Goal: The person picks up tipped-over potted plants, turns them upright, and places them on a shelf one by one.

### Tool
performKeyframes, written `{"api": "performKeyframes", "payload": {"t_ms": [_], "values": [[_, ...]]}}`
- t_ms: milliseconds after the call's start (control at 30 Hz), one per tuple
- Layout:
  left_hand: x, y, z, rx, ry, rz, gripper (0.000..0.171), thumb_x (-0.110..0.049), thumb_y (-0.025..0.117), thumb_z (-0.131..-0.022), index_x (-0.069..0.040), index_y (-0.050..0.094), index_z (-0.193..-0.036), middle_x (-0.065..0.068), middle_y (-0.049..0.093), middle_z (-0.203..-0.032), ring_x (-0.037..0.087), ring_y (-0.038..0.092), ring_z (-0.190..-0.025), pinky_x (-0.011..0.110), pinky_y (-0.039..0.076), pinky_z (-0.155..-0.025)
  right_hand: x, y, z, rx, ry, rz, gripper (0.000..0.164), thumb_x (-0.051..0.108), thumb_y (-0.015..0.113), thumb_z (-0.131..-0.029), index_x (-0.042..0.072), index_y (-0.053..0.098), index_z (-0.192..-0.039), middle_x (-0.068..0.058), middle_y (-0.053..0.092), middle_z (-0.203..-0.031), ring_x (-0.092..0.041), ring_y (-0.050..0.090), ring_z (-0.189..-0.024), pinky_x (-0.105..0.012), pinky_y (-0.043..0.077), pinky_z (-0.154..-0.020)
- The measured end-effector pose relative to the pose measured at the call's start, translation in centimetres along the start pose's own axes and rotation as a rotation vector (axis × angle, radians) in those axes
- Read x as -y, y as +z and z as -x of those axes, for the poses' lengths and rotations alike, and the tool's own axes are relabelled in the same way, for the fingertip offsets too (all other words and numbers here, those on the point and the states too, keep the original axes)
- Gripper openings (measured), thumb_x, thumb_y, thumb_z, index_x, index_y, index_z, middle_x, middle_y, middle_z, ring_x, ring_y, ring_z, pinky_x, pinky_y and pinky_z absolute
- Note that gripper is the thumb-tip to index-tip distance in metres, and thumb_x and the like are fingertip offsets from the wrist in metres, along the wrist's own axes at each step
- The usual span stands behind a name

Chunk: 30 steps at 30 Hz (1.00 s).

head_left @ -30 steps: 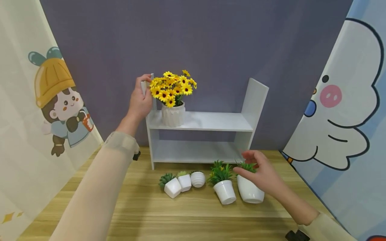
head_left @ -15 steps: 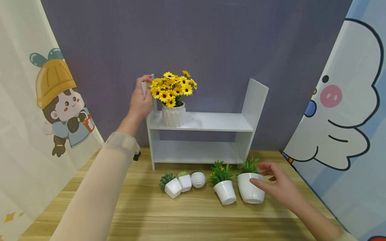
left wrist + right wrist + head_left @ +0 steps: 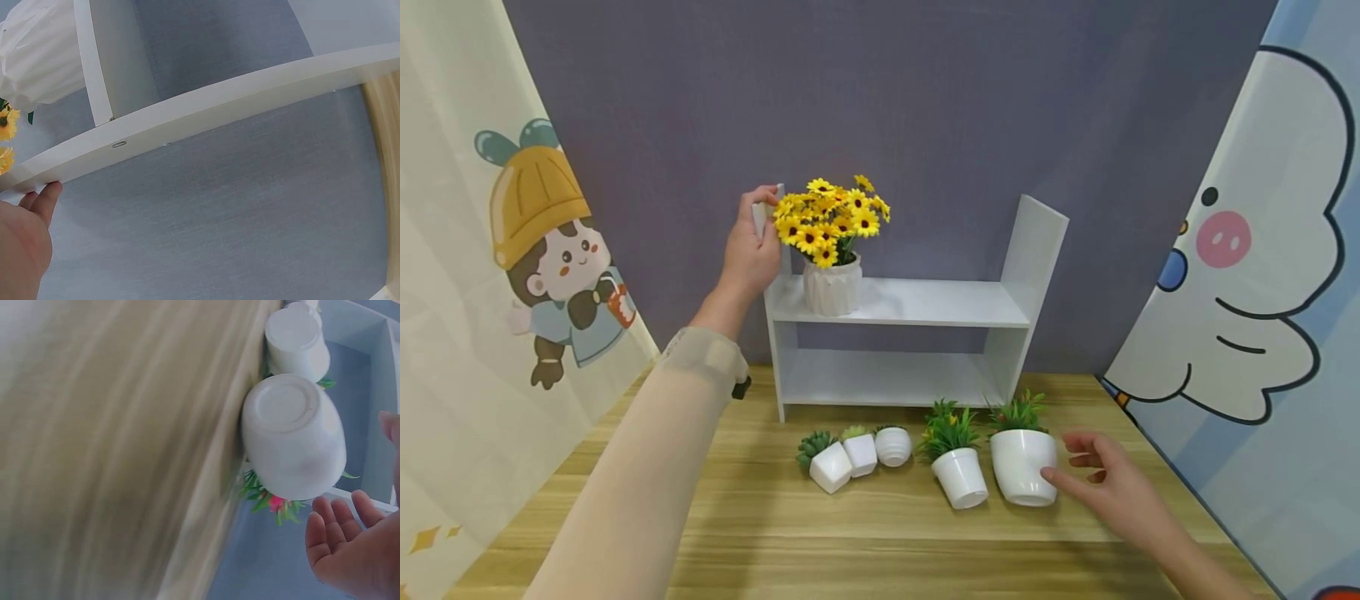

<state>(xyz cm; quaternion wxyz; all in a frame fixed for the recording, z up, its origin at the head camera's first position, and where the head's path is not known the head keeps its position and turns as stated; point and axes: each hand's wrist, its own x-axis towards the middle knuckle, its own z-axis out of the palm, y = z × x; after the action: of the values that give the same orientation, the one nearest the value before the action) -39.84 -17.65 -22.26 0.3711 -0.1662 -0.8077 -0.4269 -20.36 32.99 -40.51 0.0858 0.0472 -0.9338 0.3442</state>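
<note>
My left hand [image 3: 750, 246] grips the upper left side panel of the white two-tier shelf [image 3: 925, 302], its fingers over the edge. Beside it on the upper board stands a ribbed white pot [image 3: 832, 287] of yellow flowers [image 3: 827, 221], upright. My right hand [image 3: 1108, 492] is just right of the large white plant pot [image 3: 1022, 467], fingers spread loosely and holding nothing. That pot lies on its side with its base toward me, its green leaves pointing at the shelf; the right wrist view shows pink flowers [image 3: 275, 502] among them.
Left of the large pot lies a smaller white pot [image 3: 961, 479] with green leaves. Farther left lie three little white succulent pots: an angular one [image 3: 831, 467], another [image 3: 861, 454] and a round ribbed one [image 3: 892, 447]. The wooden table [image 3: 820, 550] meets a grey backdrop [image 3: 925, 125].
My right hand has moved from over the large pot's leaves to the right and toward me, beside the pot. My left hand and the pots have stayed put.
</note>
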Motion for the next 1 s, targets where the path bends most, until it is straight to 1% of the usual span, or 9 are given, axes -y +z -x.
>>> {"api": "performKeyframes", "payload": {"t_ms": [133,233,400,533,600,700,767,833,1000], "values": [[0.0,0.0,0.0,0.002,0.003,0.0,0.026,-0.015,0.035,-0.116,-0.015,0.04,-0.141,-0.005,0.042,-0.174,0.019,0.044,-0.068,0.029,0.036,-0.058,-0.6,0.2,0.2,0.004,0.023,0.002,0.072,0.043,0.082,-0.099,-0.003,0.055,-0.146,-0.025,0.065,-0.142,-0.036,0.067,-0.124,-0.026,0.054,-0.082],[-0.1,-0.1,-0.1,0.005,0.0,0.008,0.026,-0.015,0.035,-0.116,-0.015,0.04,-0.141,-0.006,0.042,-0.174,0.018,0.046,-0.07,0.029,0.036,-0.058,-0.9,0.1,0.1,0.038,0.058,-0.003,0.077,0.047,0.08,-0.1,-0.005,0.051,-0.149,-0.027,0.063,-0.144,-0.038,0.066,-0.126,-0.03,0.055,-0.086],[-0.1,-0.1,-0.1,0.007,-0.003,0.012,0.026,-0.016,0.035,-0.116,-0.016,0.041,-0.141,-0.007,0.043,-0.174,0.016,0.038,-0.061,0.027,0.035,-0.055,-1.5,0.1,0.1,0.09,0.133,-0.038,0.086,0.052,0.078,-0.1,-0.006,0.045,-0.155,-0.032,0.055,-0.152,-0.043,0.064,-0.129,-0.045,0.062,-0.093],[0.0,-0.1,0.0,0.006,-0.003,0.018,0.026,-0.016,0.035,-0.116,-0.016,0.041,-0.141,-0.006,0.043,-0.174,0.021,0.047,-0.07,0.028,0.035,-0.056,-2.2,0.5,0.2,0.117,0.176,-0.071,0.089,0.053,0.077,-0.101,-0.007,0.041,-0.157,-0.034,0.052,-0.155,-0.043,0.063,-0.131,-0.044,0.063,-0.094],[0.0,0.0,0.0,0.005,-0.004,0.022,0.026,-0.016,0.036,-0.116,-0.016,0.041,-0.141,-0.006,0.043,-0.174,0.021,0.055,-0.085,0.028,0.036,-0.057,-2.5,0.8,0.1,0.124,0.188,-0.079,0.091,0.052,0.076,-0.102,-0.009,0.039,-0.158,-0.035,0.052,-0.155,-0.043,0.064,-0.131,-0.042,0.063,-0.093],[0.1,0.0,-0.1,0.007,-0.008,0.028,0.026,-0.016,0.036,-0.116,-0.016,0.041,-0.141,-0.007,0.042,-0.174,0.023,0.057,-0.09,0.029,0.036,-0.058,-2.8,1.2,-0.2,0.129,0.203,-0.088,0.092,0.052,0.074,-0.103,-0.01,0.036,-0.159,-0.037,0.051,-0.155,-0.046,0.064,-0.132,-0.043,0.063,-0.093],[0.1,0.0,-0.1,0.007,-0.011,0.025,0.026,-0.016,0.036,-0.116,-0.016,0.041,-0.141,-0.007,0.043,-0.174,0.021,0.054,-0.081,0.028,0.036,-0.057,-2.8,1.4,-0.3,0.136,0.206,-0.102,0.093,0.051,0.073,-0.104,-0.011,0.033,-0.16,-0.039,0.049,-0.155,-0.051,0.062,-0.134,-0.047,0.064,-0.095],[0.1,0.0,-0.1,0.006,-0.012,0.023,0.026,-0.016,0.036,-0.116,-0.017,0.041,-0.141,-0.007,0.043,-0.173,0.02,0.045,-0.067,0.027,0.036,-0.056,-2.9,1.7,-0.5,0.149,0.213,-0.125,0.093,0.05,0.072,-0.104,-0.011,0.03,-0.161,-0.04,0.048,-0.155,-0.055,0.06,-0.137,-0.049,0.064,-0.096],[0.1,-0.1,-0.1,0.003,-0.007,0.02,0.026,-0.016,0.036,-0.116,-0.016,0.041,-0.141,-0.007,0.043,-0.173,0.013,0.035,-0.058,0.026,0.036,-0.054,-2.7,2.4,-1.0,0.177,0.221,-0.185,0.096,0.048,0.072,-0.105,-0.014,0.024,-0.161,-0.041,0.047,-0.155,-0.057,0.057,-0.14,-0.045,0.064,-0.093]]}}
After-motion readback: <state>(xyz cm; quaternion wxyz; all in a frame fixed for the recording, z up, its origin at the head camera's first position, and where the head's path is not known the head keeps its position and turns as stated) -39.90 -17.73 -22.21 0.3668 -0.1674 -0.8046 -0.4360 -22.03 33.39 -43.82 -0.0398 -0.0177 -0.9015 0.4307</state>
